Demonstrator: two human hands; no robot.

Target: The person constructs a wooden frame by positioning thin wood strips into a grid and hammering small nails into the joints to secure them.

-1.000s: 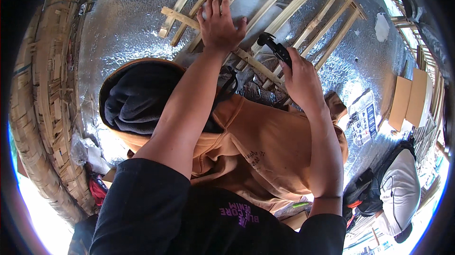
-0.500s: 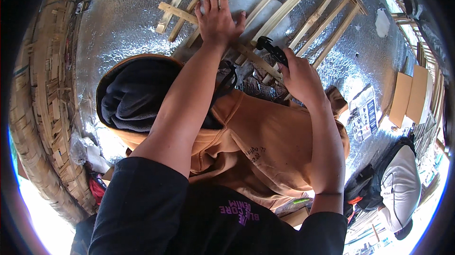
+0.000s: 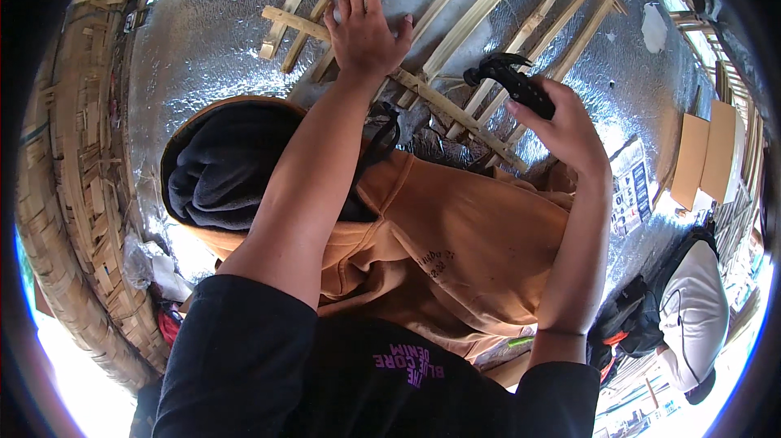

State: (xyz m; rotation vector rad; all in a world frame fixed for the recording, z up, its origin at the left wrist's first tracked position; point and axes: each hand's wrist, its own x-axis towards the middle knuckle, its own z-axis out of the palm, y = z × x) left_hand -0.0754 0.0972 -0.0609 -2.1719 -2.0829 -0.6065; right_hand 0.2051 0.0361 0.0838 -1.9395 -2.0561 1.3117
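My left hand (image 3: pixel 368 35) lies over the crosspiece and neighbouring strips of a slatted wooden frame (image 3: pixel 486 8), its fingers stretched out and thumb apart. Whatever is under the palm is hidden. My right hand (image 3: pixel 572 127) is wrapped round the handle of a small black claw hammer (image 3: pixel 510 80). The hammer's head is above the frame's strips, to the right of my left hand, and appears apart from the wood. A long pale crosspiece (image 3: pixel 455 113) runs slantwise below the hammer, across the ends of several strips.
A brown hooded jacket (image 3: pixel 464 235) with dark lining spreads beneath my arms. Shiny silver foil sheeting (image 3: pixel 220 39) lies under the frame. Woven bamboo (image 3: pixel 89 161) borders the left. Cardboard pieces (image 3: pixel 690 163) stand at right, above a person in pale clothing (image 3: pixel 695 308) with a black bag.
My right hand has lifted the hammer up and to the right, away from the crosspiece, and its head has turned. The left hand stays on the frame; the view has shifted slightly.
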